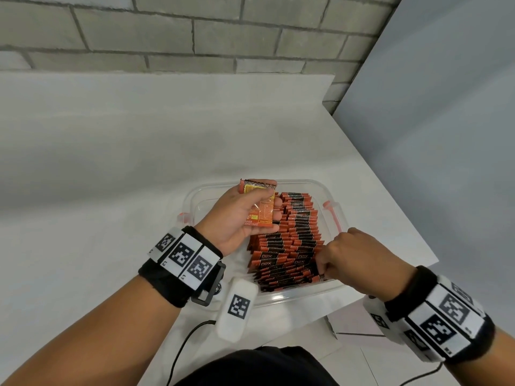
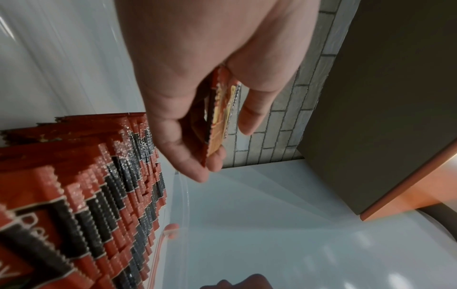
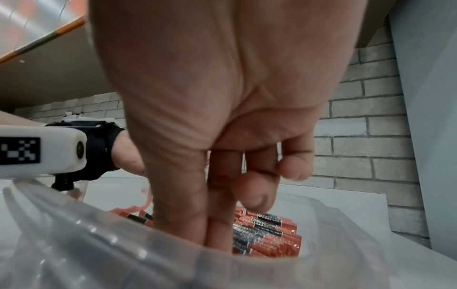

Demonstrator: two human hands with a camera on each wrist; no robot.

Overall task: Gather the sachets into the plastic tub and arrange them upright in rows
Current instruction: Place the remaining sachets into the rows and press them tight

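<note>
Over the tub (image 1: 195, 192), left hand (image 1: 237, 215) curled round a small stack of sachets (image 1: 260, 203), held flat and clear of the rows, likely as a reserve to feed in. Down at the near end of the rows (image 1: 287, 240), right hand (image 1: 359, 260), fingers (image 3: 217, 224) poked straight down between sachets and tub wall, probably to open a slot or keep the packed ones upright; whether pinching one, cannot tell. Rows leaning slightly, filling the right part of the tub; left part bare.
</note>
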